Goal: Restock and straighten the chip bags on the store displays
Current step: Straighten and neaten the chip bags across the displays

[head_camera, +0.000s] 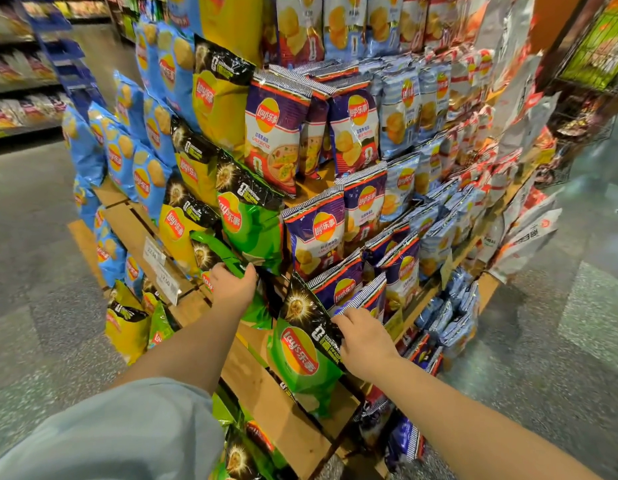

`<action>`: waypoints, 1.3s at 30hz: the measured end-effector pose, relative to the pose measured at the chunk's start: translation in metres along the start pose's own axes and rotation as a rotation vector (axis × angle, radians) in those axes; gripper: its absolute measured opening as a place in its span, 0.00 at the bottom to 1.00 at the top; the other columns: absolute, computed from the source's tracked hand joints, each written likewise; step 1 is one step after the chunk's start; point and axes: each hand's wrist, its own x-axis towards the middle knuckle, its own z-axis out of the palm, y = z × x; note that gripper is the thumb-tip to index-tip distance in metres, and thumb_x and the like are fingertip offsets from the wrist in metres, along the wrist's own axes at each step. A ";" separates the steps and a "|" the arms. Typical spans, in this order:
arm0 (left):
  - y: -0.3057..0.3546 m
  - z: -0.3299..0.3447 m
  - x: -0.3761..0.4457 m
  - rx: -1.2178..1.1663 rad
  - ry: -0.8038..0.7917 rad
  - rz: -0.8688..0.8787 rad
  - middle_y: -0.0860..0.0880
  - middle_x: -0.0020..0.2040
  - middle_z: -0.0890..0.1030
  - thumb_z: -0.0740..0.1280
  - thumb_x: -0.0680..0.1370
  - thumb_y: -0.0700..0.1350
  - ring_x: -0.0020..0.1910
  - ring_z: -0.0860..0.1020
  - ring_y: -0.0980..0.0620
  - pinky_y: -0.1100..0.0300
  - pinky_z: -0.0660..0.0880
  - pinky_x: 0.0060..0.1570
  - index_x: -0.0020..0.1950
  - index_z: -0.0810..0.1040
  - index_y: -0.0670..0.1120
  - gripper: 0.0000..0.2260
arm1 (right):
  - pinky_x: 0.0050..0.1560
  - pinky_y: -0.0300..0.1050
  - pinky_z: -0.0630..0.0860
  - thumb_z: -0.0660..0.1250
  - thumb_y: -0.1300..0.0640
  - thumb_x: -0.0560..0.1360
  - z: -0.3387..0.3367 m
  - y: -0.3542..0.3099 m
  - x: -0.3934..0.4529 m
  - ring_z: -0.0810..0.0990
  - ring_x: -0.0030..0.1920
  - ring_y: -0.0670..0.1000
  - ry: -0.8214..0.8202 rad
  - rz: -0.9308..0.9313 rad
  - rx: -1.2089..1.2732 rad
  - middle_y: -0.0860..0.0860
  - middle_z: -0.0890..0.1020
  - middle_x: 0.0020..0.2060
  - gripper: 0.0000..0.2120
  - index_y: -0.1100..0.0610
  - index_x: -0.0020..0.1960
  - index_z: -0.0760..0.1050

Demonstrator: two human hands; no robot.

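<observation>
Chip bags fill the wooden display (266,403) in front of us, row over row like steps. We reach out with both arms.

Our left hand (233,289) is up at a green bag (219,252) that lies tipped over on the middle step. Our fingers curl over its lower end and hold it. Just above it stands another green bag (252,223) with a black top, and yellow bags (183,223) stand to its left. Blue bags (127,154) fill the far left side of the display.

Our right hand (364,341) is lower down. It holds the right edge of a big green bag (300,351) with a black top and a red and yellow mark. The fingers (338,320) bend down over the black part of the bag and pinch it. This bag leans on the low wooden step, tipped a bit to the left. Right behind our hand stand purple bags (342,289) with striped tops, and one of them touches our fingers.

More purple bags (314,233) stand higher up. Pale blue bags (404,109) are on the right side. White paper price tags (154,253) hang on the wooden edge at the left. A grey sleeve (127,434) covers our left upper arm. Grey floor (560,341) lies all round.
</observation>
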 end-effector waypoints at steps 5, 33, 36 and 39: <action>-0.001 -0.007 0.008 0.093 -0.034 -0.080 0.37 0.67 0.69 0.68 0.74 0.56 0.60 0.74 0.37 0.44 0.76 0.54 0.69 0.64 0.38 0.32 | 0.66 0.45 0.65 0.57 0.54 0.80 -0.003 -0.003 0.002 0.66 0.65 0.52 0.020 0.016 0.049 0.51 0.69 0.65 0.23 0.54 0.73 0.59; 0.019 0.019 0.011 0.158 -0.133 0.111 0.45 0.32 0.67 0.60 0.81 0.49 0.35 0.67 0.45 0.54 0.65 0.38 0.34 0.62 0.43 0.19 | 0.59 0.51 0.75 0.65 0.67 0.75 -0.001 0.000 0.014 0.74 0.60 0.55 -0.036 0.130 0.152 0.54 0.76 0.59 0.26 0.52 0.70 0.66; 0.018 0.020 0.012 0.196 -0.141 0.129 0.46 0.33 0.67 0.61 0.81 0.52 0.36 0.69 0.45 0.54 0.66 0.39 0.35 0.63 0.44 0.19 | 0.58 0.51 0.75 0.63 0.67 0.75 0.000 0.003 0.017 0.75 0.60 0.54 -0.026 0.133 0.190 0.53 0.76 0.59 0.25 0.51 0.69 0.68; 0.021 0.019 0.011 0.277 -0.120 0.172 0.45 0.34 0.70 0.59 0.80 0.57 0.36 0.72 0.45 0.52 0.70 0.39 0.35 0.65 0.44 0.20 | 0.60 0.51 0.73 0.62 0.64 0.77 0.003 0.007 0.015 0.72 0.62 0.55 -0.026 0.110 0.181 0.52 0.75 0.61 0.23 0.51 0.70 0.66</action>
